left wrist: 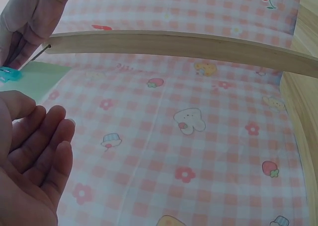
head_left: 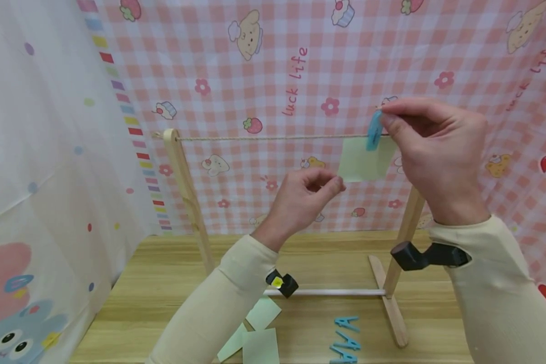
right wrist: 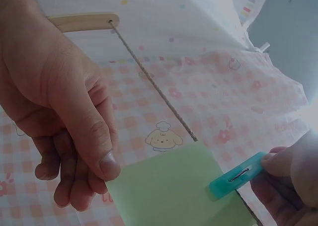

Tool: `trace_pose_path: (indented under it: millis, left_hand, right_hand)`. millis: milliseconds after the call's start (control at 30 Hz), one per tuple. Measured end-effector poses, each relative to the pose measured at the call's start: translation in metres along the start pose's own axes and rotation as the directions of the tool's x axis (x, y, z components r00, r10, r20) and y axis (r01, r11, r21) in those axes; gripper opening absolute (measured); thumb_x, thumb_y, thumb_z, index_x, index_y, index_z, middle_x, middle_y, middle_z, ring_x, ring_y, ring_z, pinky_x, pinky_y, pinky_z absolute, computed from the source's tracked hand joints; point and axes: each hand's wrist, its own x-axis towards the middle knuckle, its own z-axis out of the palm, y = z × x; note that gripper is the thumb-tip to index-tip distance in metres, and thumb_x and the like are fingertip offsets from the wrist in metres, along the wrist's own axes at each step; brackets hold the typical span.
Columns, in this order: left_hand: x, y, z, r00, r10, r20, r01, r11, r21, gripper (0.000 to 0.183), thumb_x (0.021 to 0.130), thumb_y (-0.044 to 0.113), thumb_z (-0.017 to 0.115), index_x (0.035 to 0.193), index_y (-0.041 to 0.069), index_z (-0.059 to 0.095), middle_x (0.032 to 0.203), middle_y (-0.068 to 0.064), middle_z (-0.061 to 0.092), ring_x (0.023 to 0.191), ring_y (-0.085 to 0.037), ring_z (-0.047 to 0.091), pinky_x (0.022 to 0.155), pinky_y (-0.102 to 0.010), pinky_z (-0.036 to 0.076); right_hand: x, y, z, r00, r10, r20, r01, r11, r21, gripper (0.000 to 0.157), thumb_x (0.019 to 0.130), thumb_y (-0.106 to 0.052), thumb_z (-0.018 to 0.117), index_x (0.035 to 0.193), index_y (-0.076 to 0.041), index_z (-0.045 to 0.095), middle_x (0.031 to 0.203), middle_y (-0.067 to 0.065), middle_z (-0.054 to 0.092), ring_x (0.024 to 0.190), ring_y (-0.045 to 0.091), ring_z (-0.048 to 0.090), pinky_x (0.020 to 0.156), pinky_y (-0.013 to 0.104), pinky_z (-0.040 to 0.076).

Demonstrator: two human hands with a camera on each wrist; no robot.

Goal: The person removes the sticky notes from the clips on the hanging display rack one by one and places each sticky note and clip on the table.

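Observation:
A pale green paper square hangs at the right part of a string, with a blue clothespin over its top edge. My right hand pinches the clothespin's upper end between thumb and forefinger. At the paper's lower left corner, my left hand holds the edge between thumb and forefinger, its other fingers loosely bent. The right wrist view shows the left thumb over the corner and the clothespin lying across the paper.
The string runs between two wooden posts joined low by a white rod. Several green paper sheets lie on the wooden table, and several blue clothespins lie in a column. A pink checked cloth hangs behind.

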Motion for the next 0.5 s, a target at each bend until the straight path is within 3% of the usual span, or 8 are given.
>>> trace_pose_path:
  millis: [233,500]
  left_hand:
    - [-0.0007,-0.0010,0.0003,1.000,0.012,0.000,-0.012,1.000,0.000,0.019,0.108,0.018,0.066,0.109,0.004,0.080,0.106,-0.013,0.082,0.091,-0.026,0.072,0.071,-0.018,0.053]
    - [-0.0027,-0.0010,-0.0023,1.000,0.025,0.002,-0.025,1.000,-0.001,0.018,0.107,0.015,0.067,0.110,0.003,0.080,0.105,-0.013,0.081,0.085,-0.012,0.069,0.071,-0.018,0.054]
  right_hand:
    - [-0.0003,-0.0049,0.0044,0.998,-0.038,-0.059,0.042,0.997,0.063,0.006,0.093,0.001,0.080,0.096,-0.001,0.085,0.091,-0.006,0.082,0.077,0.008,0.073,0.072,0.016,0.056]
    - [0.0027,-0.0068,0.0035,0.992,-0.098,-0.073,0.100,0.995,0.027,0.008,0.096,-0.003,0.080,0.100,0.002,0.084,0.094,-0.008,0.082,0.080,0.010,0.075,0.072,0.019,0.057]
